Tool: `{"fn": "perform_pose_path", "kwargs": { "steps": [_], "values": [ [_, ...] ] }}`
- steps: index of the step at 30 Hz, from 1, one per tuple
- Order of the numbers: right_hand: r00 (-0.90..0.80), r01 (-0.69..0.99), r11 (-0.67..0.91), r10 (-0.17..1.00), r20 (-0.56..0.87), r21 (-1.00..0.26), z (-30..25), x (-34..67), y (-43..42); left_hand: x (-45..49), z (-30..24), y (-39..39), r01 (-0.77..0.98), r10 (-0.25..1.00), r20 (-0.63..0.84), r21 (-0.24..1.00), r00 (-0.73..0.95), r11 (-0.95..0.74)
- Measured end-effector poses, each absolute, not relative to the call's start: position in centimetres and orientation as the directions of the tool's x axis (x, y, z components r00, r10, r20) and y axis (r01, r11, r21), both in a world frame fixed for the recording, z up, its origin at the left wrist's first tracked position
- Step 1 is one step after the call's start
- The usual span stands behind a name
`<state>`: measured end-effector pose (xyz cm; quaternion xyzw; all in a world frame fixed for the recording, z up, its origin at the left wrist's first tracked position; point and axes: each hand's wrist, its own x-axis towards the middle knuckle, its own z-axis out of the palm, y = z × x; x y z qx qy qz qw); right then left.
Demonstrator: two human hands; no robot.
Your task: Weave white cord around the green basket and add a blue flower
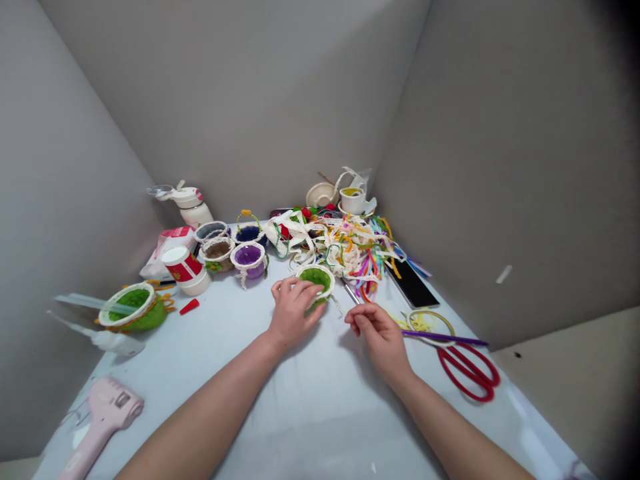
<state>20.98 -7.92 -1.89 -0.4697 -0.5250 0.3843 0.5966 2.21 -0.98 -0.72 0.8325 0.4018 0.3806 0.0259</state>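
The left hand (291, 312) grips the green cup (315, 279) at the middle of the tabletop (310, 400), likely light and crushable, best held round its sides; the right hand (379, 335) is pinched shut, on what I cannot tell

Soft even light, warped edges, dark right corner

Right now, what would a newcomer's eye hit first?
The bright tangle of ribbons at back centre. In front of it, the left hand cups a green-lined cup, with the right hand pinched shut beside it. To the right lie red scissors.
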Motion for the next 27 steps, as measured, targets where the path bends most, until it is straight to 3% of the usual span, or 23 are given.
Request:
{"fn": "perform_pose_path", "kwargs": {
  "steps": [6,11,17,22,27],
  "values": [
    [0.204,-0.157,0.253,0.954,0.22,-0.955,-1.2,20.5,-7.4,0.6,-0.3,-0.8,0.603,0.627,0.701,0.349,0.34,-0.718],
    [0.238,-0.158,0.275,0.943,0.234,-0.948,-0.3,20.2,-6.7,0.1,-0.5,-0.2,0.59,0.722,0.682,0.538,0.115,-0.602],
    [0.286,-0.143,0.281,0.93,0.233,-0.949,0.4,20.1,-5.7,-0.1,-0.6,0.0,0.505,0.78,0.609,0.632,0.145,-0.588],
    [0.204,0.117,0.265,0.937,0.285,-0.957,0.3,19.5,-5.2,-0.5,-0.6,0.0,0.523,0.823,0.528,0.651,0.209,-0.55],
    [0.069,0.47,0.352,0.9,0.431,-0.809,-0.3,18.3,-5.0,-0.6,-0.7,0.2,0.564,0.865,0.446,0.663,0.231,-0.493]
  ]
}}
